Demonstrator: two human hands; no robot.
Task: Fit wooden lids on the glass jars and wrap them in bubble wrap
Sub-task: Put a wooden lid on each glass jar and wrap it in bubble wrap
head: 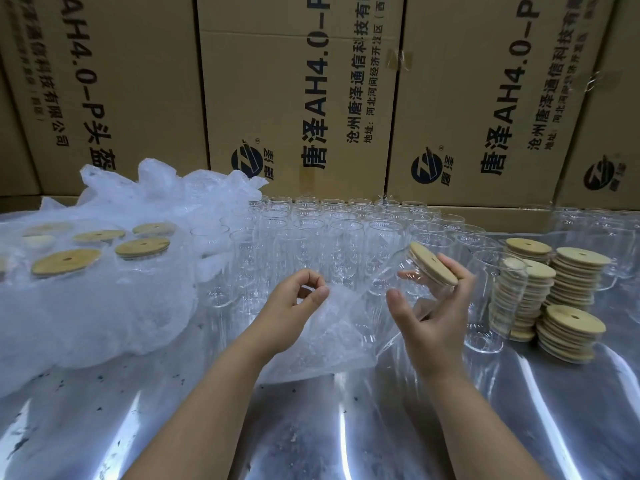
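My right hand point(434, 313) holds a glass jar point(403, 271) tilted on its side, with a round wooden lid point(433, 263) fitted on its mouth, facing right. My left hand point(294, 303) pinches the top edge of a clear bubble wrap bag point(329, 337) that hangs down to the table below the jar. The jar's base points toward the bag's opening. Rows of empty upright glass jars point(332, 233) stand behind my hands. Stacks of wooden lids point(575, 289) stand at the right.
A heap of bubble wrap point(104, 299) at the left holds several wrapped, lidded jars point(142, 247). One empty jar point(495, 299) stands by the lid stacks. Cardboard boxes point(301, 98) form a wall behind. The table point(346, 427) has a shiny metal top.
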